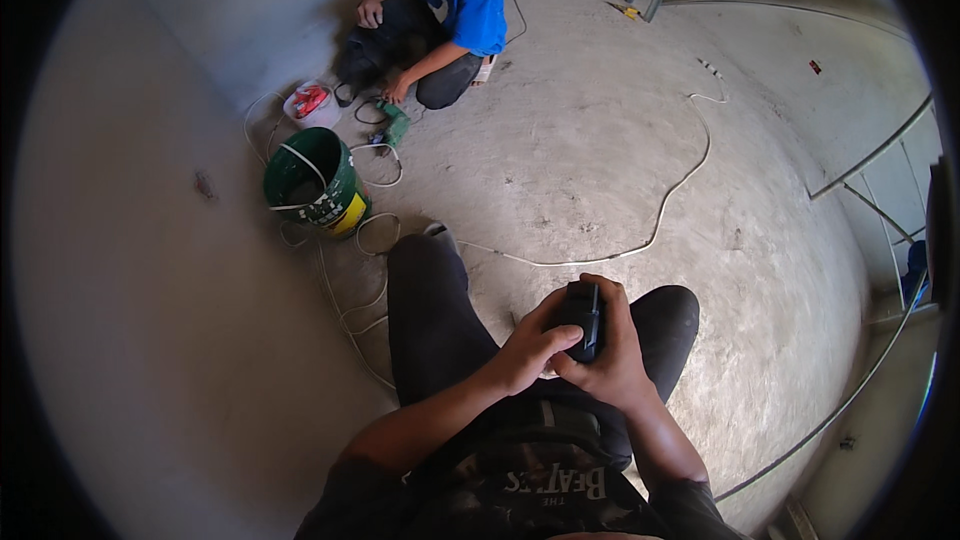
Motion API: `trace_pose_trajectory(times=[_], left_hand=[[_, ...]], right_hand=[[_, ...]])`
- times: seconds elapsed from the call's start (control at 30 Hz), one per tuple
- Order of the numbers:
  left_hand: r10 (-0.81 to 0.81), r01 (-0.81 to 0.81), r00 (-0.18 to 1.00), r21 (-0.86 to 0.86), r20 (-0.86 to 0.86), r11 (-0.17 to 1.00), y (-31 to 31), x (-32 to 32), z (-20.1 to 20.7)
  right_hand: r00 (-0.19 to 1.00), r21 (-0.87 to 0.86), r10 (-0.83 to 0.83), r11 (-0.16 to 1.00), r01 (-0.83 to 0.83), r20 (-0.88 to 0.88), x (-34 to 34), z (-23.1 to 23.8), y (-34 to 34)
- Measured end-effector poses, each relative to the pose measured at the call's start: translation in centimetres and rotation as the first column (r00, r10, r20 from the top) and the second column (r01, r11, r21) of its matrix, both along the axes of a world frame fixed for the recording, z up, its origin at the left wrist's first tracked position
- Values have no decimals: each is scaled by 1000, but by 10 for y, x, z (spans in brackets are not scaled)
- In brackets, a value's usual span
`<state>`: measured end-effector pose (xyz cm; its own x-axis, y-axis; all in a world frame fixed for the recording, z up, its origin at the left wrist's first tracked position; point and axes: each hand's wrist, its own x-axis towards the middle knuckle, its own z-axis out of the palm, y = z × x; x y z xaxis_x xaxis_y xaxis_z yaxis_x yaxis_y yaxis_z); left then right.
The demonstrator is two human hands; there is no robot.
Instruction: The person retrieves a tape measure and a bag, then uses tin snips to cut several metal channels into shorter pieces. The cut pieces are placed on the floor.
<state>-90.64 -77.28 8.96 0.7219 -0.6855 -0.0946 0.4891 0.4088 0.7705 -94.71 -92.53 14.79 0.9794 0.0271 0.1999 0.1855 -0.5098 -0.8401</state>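
Observation:
Between my knees, both hands hold a small black boxy object; its exact kind is hard to make out. My left hand grips its left side, the thumb lying across its near part. Around the right side wrap the fingers of my right hand, with the thumb at the near end. The underside of the object is hidden by my hands and lap.
Ahead to the left stand a green bucket and a small white bucket with red things inside. A co-worker in a blue shirt squats by a green power tool. A white cord crosses the concrete floor; metal bars stand at right.

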Motion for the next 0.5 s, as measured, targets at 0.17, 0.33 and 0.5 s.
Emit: trace_pose_trajectory(times=[0.17, 0.33, 0.5], left_hand=[[-41, 40, 999, -44, -24, 998, 5, 0, -1], [-43, 42, 999, -35, -23, 998, 6, -1, -10], [-37, 37, 999, -40, -7, 999, 6, -2, -9]], right_hand=[[1000, 7, 8, 1000, -8, -20, 0, 4, 3], [999, -57, 34, 998, -33, 27, 0, 0, 5], [999, -48, 31, 998, -31, 11, -1, 0, 7]])
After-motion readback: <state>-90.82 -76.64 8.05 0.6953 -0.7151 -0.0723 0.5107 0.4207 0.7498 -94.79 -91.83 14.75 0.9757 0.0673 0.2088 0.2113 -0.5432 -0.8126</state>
